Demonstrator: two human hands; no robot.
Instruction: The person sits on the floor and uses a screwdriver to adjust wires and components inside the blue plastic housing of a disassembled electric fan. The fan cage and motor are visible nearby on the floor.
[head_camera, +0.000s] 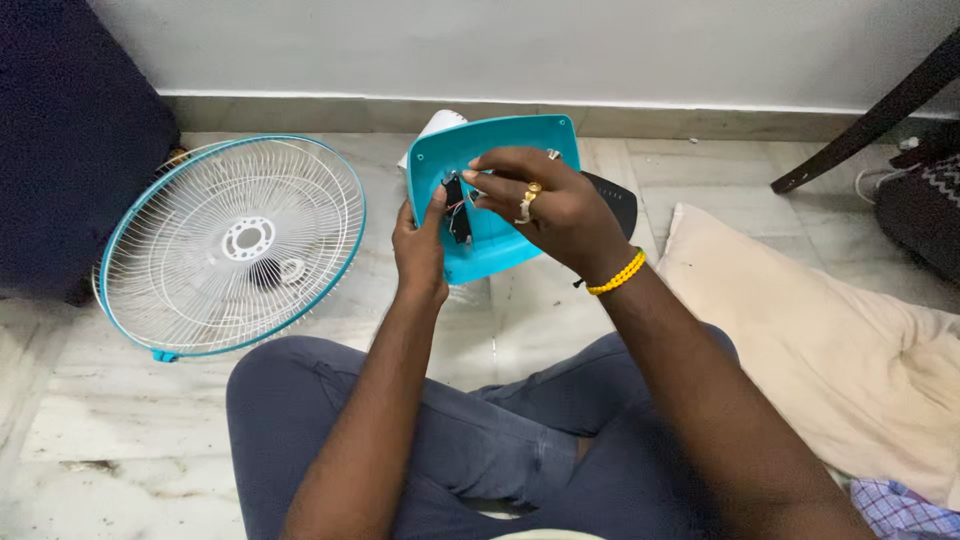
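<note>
Teal plastic cover (520, 150), smooth, rounded-square, between both hands.

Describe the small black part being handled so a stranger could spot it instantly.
Start at the turquoise plastic cover held up before the wall. Against its inner face, between the left hand and right hand, sits the small black part, the only dark piece there, trailing thin wires.
</note>
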